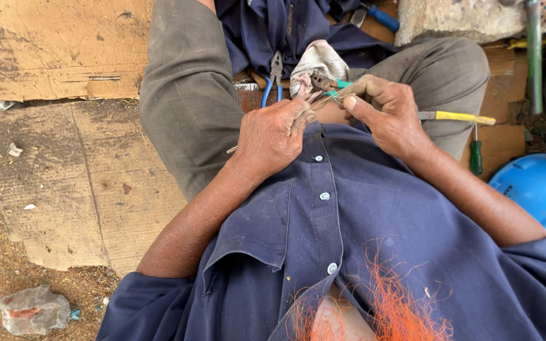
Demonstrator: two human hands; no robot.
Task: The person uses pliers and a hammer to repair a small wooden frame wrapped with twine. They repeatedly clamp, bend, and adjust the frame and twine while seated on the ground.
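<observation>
blue tub cut off at right; green-handled tool mostly hidden, perhaps pliers

No boxes, labels, signs or screens here. The closest thing is flat brown cardboard on the ground, top left, w/ a 2nd worn sheet below it, by the person's leg. Both are plain, dirty and torn at the edges, and neither is folded into a pack. No stickers or tags show on the tools, cloth or blue tub.
</observation>
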